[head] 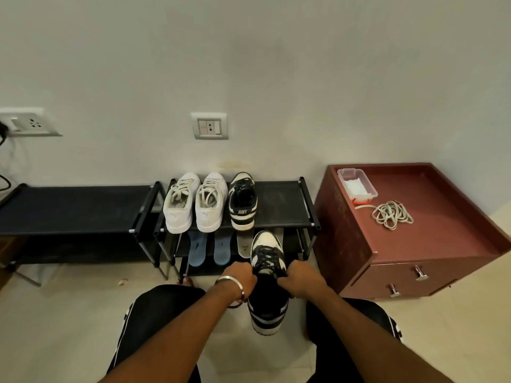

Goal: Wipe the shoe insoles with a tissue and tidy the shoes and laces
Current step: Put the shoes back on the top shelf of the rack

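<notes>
Two hands grip one black-and-white sneaker (267, 275) at lower centre: the left hand (240, 277) and right hand (300, 277) curl shut on either side of its collar, toe pointing at the rack (282, 217). Up on that rack sit its mate (242, 200) and two white sneakers (193, 201). Insoles (210, 248) lean below them. Right of frame, loose laces (392, 214) and a tissue box (356, 183) lie on a red cabinet (442, 230).

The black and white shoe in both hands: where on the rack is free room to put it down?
Free: the top shelf between the black and white shoe already there and the rack's right posts. The whole left rack top is bare too. Crowded: the right rack's left part, where two white shoes stand.
</notes>
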`<move>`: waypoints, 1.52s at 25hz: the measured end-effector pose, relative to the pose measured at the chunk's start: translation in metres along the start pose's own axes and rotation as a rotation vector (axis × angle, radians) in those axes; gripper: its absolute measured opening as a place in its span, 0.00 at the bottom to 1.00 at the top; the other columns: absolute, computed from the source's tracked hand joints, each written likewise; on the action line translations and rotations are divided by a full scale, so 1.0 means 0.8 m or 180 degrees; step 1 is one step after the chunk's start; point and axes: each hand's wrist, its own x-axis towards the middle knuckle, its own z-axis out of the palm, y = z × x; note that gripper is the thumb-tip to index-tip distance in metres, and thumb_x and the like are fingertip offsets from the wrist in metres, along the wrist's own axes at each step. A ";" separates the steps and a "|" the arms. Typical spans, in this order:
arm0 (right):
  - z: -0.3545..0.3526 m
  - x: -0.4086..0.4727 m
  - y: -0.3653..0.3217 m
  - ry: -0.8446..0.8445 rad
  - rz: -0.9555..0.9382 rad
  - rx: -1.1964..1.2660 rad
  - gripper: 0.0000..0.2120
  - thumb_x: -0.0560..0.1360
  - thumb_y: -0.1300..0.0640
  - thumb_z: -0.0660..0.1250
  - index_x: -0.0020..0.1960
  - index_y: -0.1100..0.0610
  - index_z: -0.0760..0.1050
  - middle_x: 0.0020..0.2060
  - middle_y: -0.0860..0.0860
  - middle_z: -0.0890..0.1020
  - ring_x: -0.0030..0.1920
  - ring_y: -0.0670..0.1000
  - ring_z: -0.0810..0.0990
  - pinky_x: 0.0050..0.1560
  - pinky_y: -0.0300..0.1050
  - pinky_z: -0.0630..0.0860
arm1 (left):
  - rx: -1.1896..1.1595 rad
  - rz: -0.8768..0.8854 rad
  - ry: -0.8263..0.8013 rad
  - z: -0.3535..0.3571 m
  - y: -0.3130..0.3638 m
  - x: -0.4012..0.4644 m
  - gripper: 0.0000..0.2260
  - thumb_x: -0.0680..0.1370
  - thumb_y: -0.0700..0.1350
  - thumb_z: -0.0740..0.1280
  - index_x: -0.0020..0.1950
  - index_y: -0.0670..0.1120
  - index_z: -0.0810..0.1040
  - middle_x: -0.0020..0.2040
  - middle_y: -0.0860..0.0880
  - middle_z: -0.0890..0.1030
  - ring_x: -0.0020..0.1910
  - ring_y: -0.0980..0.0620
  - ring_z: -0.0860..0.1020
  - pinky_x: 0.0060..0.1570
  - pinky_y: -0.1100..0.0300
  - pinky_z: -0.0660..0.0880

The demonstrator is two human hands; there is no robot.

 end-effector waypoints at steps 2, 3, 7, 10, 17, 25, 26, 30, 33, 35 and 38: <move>-0.023 -0.006 -0.003 0.0212 -0.0064 -0.0006 0.12 0.71 0.50 0.66 0.35 0.58 0.74 0.31 0.52 0.78 0.37 0.54 0.80 0.33 0.41 0.73 | -0.0050 0.0057 0.0095 -0.021 0.011 -0.003 0.13 0.79 0.44 0.59 0.52 0.37 0.79 0.52 0.38 0.82 0.51 0.39 0.80 0.46 0.54 0.75; -0.035 -0.008 -0.004 0.0311 -0.0074 -0.0021 0.13 0.71 0.49 0.66 0.35 0.58 0.73 0.30 0.51 0.77 0.35 0.54 0.78 0.30 0.40 0.70 | -0.0081 0.0098 0.0136 -0.032 0.018 -0.003 0.12 0.79 0.44 0.59 0.52 0.37 0.79 0.51 0.38 0.82 0.50 0.39 0.80 0.47 0.53 0.76; -0.082 -0.001 -0.007 0.0694 -0.0076 -0.0033 0.15 0.70 0.48 0.66 0.32 0.57 0.72 0.28 0.50 0.74 0.34 0.54 0.78 0.33 0.41 0.70 | -0.0150 0.0233 0.0392 -0.074 0.043 0.007 0.13 0.79 0.44 0.59 0.52 0.37 0.79 0.51 0.38 0.82 0.50 0.40 0.80 0.45 0.54 0.73; -0.104 0.011 -0.008 0.0940 -0.0035 0.0153 0.14 0.71 0.47 0.66 0.35 0.57 0.75 0.30 0.51 0.77 0.33 0.52 0.79 0.32 0.42 0.73 | -0.0205 0.0261 0.0624 -0.100 0.062 0.025 0.12 0.79 0.44 0.59 0.52 0.37 0.79 0.51 0.38 0.81 0.50 0.39 0.79 0.45 0.55 0.72; -0.134 0.084 0.000 0.1280 -0.0027 0.0159 0.11 0.75 0.52 0.61 0.37 0.56 0.72 0.33 0.51 0.77 0.33 0.51 0.77 0.30 0.42 0.68 | -0.0302 0.0126 0.0732 -0.140 0.089 0.107 0.09 0.79 0.43 0.59 0.46 0.39 0.76 0.50 0.39 0.81 0.46 0.42 0.78 0.42 0.56 0.71; -0.150 0.208 0.011 0.1381 -0.0078 0.0265 0.11 0.77 0.53 0.60 0.38 0.56 0.73 0.34 0.52 0.77 0.34 0.51 0.77 0.34 0.45 0.74 | -0.0270 -0.0028 0.0694 -0.156 0.093 0.229 0.12 0.80 0.42 0.59 0.53 0.37 0.78 0.53 0.38 0.81 0.52 0.39 0.79 0.45 0.55 0.72; -0.149 0.222 0.013 0.1400 -0.0070 0.0289 0.12 0.77 0.53 0.60 0.38 0.56 0.73 0.34 0.52 0.77 0.34 0.52 0.77 0.34 0.45 0.73 | -0.0236 -0.0036 0.0674 -0.156 0.093 0.243 0.12 0.80 0.42 0.59 0.53 0.37 0.78 0.53 0.38 0.81 0.52 0.39 0.79 0.45 0.55 0.72; -0.142 0.269 0.017 0.1563 -0.0014 0.0327 0.12 0.76 0.52 0.61 0.36 0.56 0.71 0.34 0.52 0.77 0.34 0.54 0.77 0.33 0.44 0.70 | -0.0181 -0.0130 0.0620 -0.154 0.089 0.285 0.11 0.80 0.41 0.59 0.52 0.37 0.79 0.52 0.37 0.81 0.52 0.39 0.80 0.46 0.53 0.74; -0.133 0.285 0.017 0.1687 0.0041 0.0411 0.13 0.75 0.53 0.62 0.33 0.56 0.68 0.31 0.52 0.75 0.32 0.53 0.75 0.30 0.43 0.66 | -0.0066 -0.0122 0.0620 -0.149 0.086 0.298 0.11 0.80 0.40 0.59 0.53 0.37 0.79 0.53 0.38 0.81 0.52 0.39 0.80 0.47 0.52 0.75; -0.122 0.290 0.019 0.1810 0.0072 0.0512 0.13 0.75 0.53 0.62 0.34 0.56 0.70 0.31 0.51 0.75 0.31 0.52 0.75 0.30 0.45 0.69 | 0.0026 -0.0093 0.0674 -0.143 0.086 0.301 0.11 0.80 0.41 0.59 0.54 0.38 0.78 0.53 0.38 0.81 0.52 0.39 0.80 0.47 0.52 0.75; -0.111 0.291 0.022 0.1933 0.0072 0.0629 0.12 0.75 0.53 0.62 0.34 0.56 0.71 0.31 0.50 0.75 0.30 0.50 0.75 0.29 0.44 0.70 | 0.0131 -0.0078 0.0747 -0.137 0.084 0.301 0.12 0.81 0.42 0.58 0.54 0.38 0.78 0.53 0.38 0.81 0.51 0.39 0.79 0.49 0.51 0.75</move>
